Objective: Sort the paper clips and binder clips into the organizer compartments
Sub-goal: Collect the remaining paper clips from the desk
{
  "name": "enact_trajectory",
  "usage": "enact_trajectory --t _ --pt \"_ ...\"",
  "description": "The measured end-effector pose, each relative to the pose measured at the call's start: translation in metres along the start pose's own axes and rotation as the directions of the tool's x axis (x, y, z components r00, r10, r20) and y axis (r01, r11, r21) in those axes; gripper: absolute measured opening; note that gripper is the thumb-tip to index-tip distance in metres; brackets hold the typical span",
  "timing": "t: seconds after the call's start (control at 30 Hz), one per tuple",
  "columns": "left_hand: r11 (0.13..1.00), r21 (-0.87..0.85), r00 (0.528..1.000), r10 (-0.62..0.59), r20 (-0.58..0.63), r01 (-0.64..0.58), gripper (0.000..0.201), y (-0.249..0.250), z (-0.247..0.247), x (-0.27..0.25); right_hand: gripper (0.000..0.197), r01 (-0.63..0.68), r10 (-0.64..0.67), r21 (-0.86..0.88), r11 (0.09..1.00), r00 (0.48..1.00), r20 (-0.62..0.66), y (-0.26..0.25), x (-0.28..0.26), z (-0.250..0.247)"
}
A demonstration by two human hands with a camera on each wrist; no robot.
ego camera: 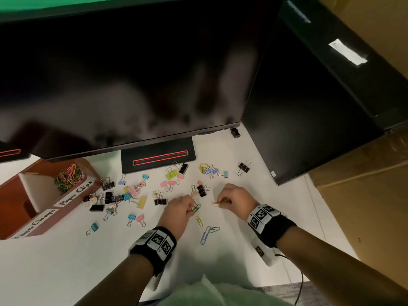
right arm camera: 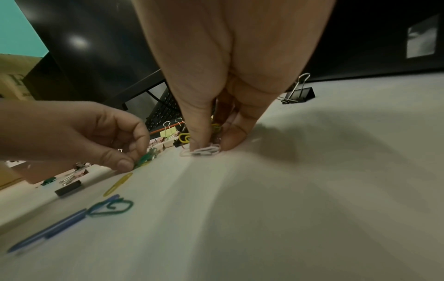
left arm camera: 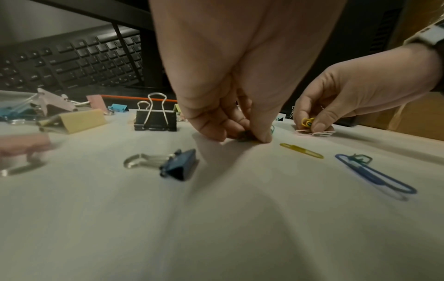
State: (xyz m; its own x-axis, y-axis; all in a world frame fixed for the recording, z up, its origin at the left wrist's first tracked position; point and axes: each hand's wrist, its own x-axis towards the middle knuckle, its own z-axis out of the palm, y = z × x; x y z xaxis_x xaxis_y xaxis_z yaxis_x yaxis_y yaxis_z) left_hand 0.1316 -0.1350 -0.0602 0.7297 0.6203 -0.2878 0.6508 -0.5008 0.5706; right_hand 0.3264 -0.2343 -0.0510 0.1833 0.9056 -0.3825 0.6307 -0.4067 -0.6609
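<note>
My left hand (ego camera: 180, 207) is down on the white desk (ego camera: 66, 257), its thumb and fingers pinched on a green paper clip (ego camera: 196, 208) that lies flat, with its long axis running toward the monitor stand (ego camera: 157, 154). My right hand (ego camera: 235, 196) sits just to the right of it, fingers curled round a few yellow clips (right arm camera: 186, 137) while its fingertips (right arm camera: 197, 146) press on a pale pink paper clip (right arm camera: 203, 151) lying flat on the desk, with its long axis running roughly left to right. Nearer to me than the stand, on my side of both hands, a yellow paper clip (ego camera: 199, 221) lies with its length pointing roughly at the stand, and beside it a long blue paper clip (ego camera: 205, 235) slants the same way, touching a smaller pale one at its far end. The desk on my side of these is open, and to the right of my right hand it stays bare up to its right edge, where a dark computer case (ego camera: 309, 107) stands. Left of the stand, the brown organizer (ego camera: 19, 195) sits at the desk's left side, and its "Paper Clips" compartment holds a heap of coloured clips (ego camera: 68, 176). Between the organizer and my left hand, in front of the stand, binder clips (ego camera: 132, 195) lie scattered in black, pink, blue and yellow, crowding that stretch. One black binder clip (ego camera: 243, 167) lies alone to the right of the stand.
</note>
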Motion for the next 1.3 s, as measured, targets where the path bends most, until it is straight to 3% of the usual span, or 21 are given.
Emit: enact_trajectory --t 0.17,0.3,0.47,0.6,0.67,0.8,1.1,1.3 --pt "1.000 0.007 1.000 -0.013 0.022 0.013 0.013 0.000 0.001 0.001 0.024 0.030 -0.027 -0.118 0.993 0.999 0.030 -0.005 -0.003 0.001" --pt "1.000 0.023 0.998 0.004 0.055 -0.005 0.013 0.002 -0.001 0.001 0.024 -0.007 0.023 -0.212 0.977 0.997 0.072 -0.012 -0.001 0.000" --pt "0.988 -0.076 0.976 0.144 0.165 -0.133 0.008 -0.003 -0.007 -0.005 0.023 -0.033 0.067 -0.257 0.966 0.989 0.128 -0.016 0.002 0.000" --pt "0.978 -0.006 0.947 0.203 0.251 -0.208 0.025 -0.001 -0.003 -0.010 0.025 -0.028 0.073 -0.281 0.959 0.986 0.150 -0.018 0.004 0.001" --pt "0.974 0.021 0.949 0.213 0.231 -0.224 0.023 0.002 -0.001 -0.007 0.025 -0.018 0.069 -0.299 0.954 0.985 0.160 -0.018 0.003 0.001" --pt "0.984 0.016 0.970 0.173 0.171 -0.179 0.013 0.006 -0.003 -0.002 0.026 0.006 0.062 -0.348 0.938 0.981 0.184 -0.015 -0.002 0.000" --pt "0.985 0.037 0.968 0.158 0.196 -0.168 0.002 0.001 -0.008 -0.009 0.029 0.027 0.047 -0.318 0.948 0.973 0.224 -0.012 -0.007 -0.005" --pt "0.990 -0.131 0.975 0.071 0.209 -0.044 0.020 0.007 -0.002 -0.025 0.024 0.016 0.038 -0.233 0.972 0.974 0.224 -0.012 -0.010 -0.012"
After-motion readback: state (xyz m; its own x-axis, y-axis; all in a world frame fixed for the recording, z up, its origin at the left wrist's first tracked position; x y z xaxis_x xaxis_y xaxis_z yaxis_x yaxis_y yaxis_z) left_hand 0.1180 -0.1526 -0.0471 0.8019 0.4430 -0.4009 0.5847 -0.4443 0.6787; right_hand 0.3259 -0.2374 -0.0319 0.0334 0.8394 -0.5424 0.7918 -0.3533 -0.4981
